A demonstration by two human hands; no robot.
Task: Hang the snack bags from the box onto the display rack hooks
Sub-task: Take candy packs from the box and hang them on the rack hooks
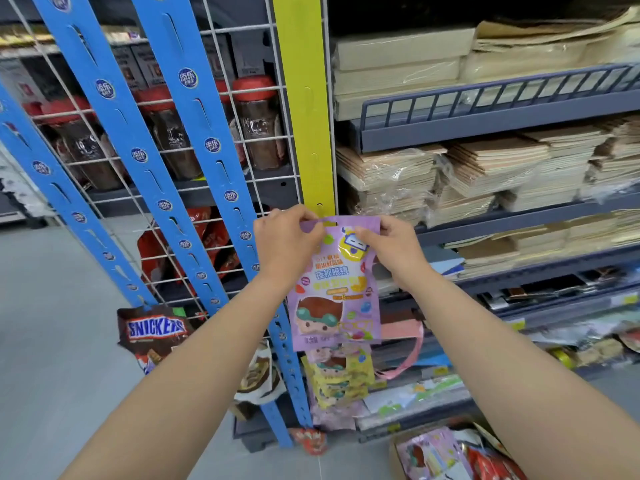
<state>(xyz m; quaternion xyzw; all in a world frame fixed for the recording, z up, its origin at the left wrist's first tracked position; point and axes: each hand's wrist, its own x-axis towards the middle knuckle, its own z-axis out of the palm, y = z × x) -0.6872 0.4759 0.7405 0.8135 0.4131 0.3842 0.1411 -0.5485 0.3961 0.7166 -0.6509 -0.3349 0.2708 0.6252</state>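
Note:
A purple snack bag (334, 289) with cartoon print hangs upright between my hands. My left hand (284, 242) pinches its top left corner and my right hand (391, 244) pinches its top right corner. The bag's hang slot sits right at the lower end of the yellow hanging strip (304, 109), against a hook tab there. Below it, more purple and yellow snack bags (337, 375) hang in a column. The cardboard box (446, 455) with more bags stands on the floor at the bottom right.
Blue hanging strips (194, 140) cross a wire grid panel (242, 46) on the left, with a Snickers bag (156, 332) hanging low. Shelves with stacked paper packs (485, 168) fill the right. Grey floor (52, 323) lies at the left.

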